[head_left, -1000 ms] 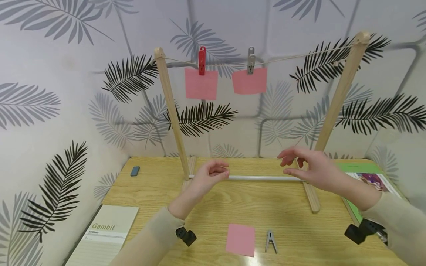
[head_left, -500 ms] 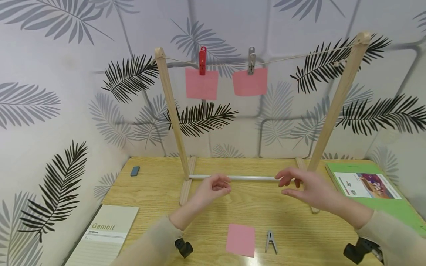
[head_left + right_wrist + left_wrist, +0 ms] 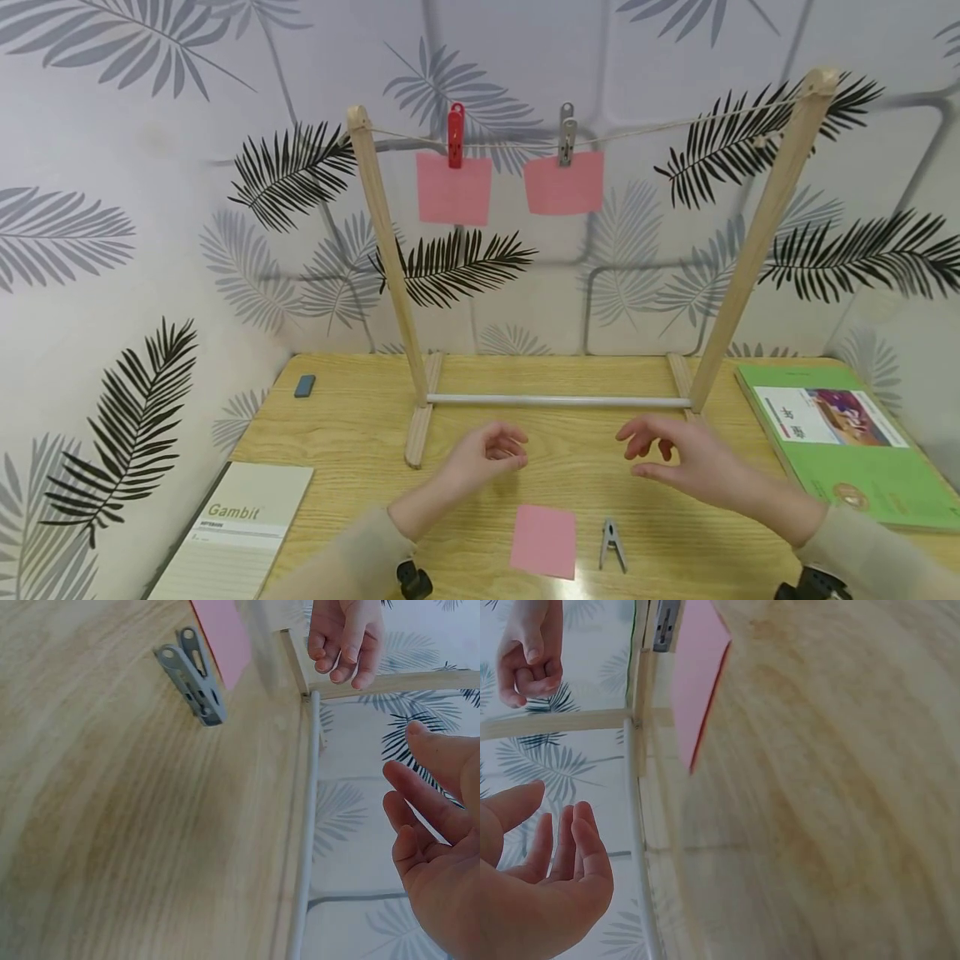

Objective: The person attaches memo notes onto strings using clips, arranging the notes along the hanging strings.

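Above the table, the left hand (image 3: 483, 457) hovers with loosely bent fingers and holds nothing; the right hand (image 3: 686, 458) does likewise farther right. Below and between them lie a pink paper square (image 3: 543, 541) and a grey clothespin (image 3: 611, 546), side by side and apart. The right wrist view shows the clothespin (image 3: 192, 679) near the paper's edge (image 3: 225, 645). Two pink papers hang on the string, the left one (image 3: 453, 193) under a red clip (image 3: 455, 136), the right one (image 3: 564, 187) under a grey clip (image 3: 567, 137).
A wooden frame stands at the back, with a left post (image 3: 386, 250), a right post (image 3: 757, 250) and a white bar (image 3: 558, 401) low between them. A notebook (image 3: 236, 533) lies left, a green book (image 3: 870, 483) right, a small blue object (image 3: 304, 386) back left.
Both hands have moved down and nearer the table's front, away from the white bar. The papers and clips have stayed put.
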The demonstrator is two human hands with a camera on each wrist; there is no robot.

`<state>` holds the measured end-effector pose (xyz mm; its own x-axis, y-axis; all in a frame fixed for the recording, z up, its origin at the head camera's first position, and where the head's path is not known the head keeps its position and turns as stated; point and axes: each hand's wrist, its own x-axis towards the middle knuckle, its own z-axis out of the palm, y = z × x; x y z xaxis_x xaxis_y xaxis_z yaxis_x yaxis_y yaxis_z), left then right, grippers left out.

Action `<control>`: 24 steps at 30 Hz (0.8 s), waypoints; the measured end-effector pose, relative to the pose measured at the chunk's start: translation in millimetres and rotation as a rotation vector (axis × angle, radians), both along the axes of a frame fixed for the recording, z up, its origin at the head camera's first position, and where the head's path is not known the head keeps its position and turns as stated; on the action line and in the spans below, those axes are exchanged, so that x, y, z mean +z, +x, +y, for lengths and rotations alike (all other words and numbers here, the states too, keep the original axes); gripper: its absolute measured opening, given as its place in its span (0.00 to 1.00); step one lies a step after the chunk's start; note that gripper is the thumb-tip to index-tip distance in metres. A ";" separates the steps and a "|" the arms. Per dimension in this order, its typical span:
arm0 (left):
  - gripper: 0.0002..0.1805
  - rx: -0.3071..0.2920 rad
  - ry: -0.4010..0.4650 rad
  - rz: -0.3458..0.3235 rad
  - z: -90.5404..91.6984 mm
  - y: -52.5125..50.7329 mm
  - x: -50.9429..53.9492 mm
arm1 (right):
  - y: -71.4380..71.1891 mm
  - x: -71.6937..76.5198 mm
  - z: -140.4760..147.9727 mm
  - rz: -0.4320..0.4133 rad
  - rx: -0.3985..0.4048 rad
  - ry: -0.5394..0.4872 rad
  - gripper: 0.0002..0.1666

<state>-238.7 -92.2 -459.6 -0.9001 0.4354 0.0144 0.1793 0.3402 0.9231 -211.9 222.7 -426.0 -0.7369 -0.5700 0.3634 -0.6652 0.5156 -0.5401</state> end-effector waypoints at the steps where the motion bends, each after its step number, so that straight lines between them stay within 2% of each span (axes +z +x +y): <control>1: 0.14 -0.002 -0.004 -0.003 0.1 1.1 -1.4 | 0.6 -2.5 0.0 -0.012 0.008 -0.003 0.21; 10: 0.14 -0.025 -0.031 -0.006 1.2 6.3 -12.3 | 7.9 -25.3 -2.0 -0.127 0.074 -0.021 0.20; 14: 0.13 -0.034 -0.068 0.017 0.6 7.1 -19.7 | 10.1 -31.9 -2.4 -0.198 0.071 0.015 0.18; 19: 0.13 -0.054 -0.097 0.069 -1.2 9.7 -24.5 | 11.7 -40.8 -2.5 -0.193 0.072 0.068 0.18; 24: 0.13 -0.060 -0.120 0.067 0.2 13.4 -24.6 | 12.2 -52.8 -2.0 -0.137 0.118 0.076 0.21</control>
<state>-225.3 -91.9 -484.2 -0.8711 0.4908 0.0184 0.2630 0.4344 0.8614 -199.7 220.7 -478.7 -0.7029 -0.6774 0.2170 -0.6466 0.4814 -0.5917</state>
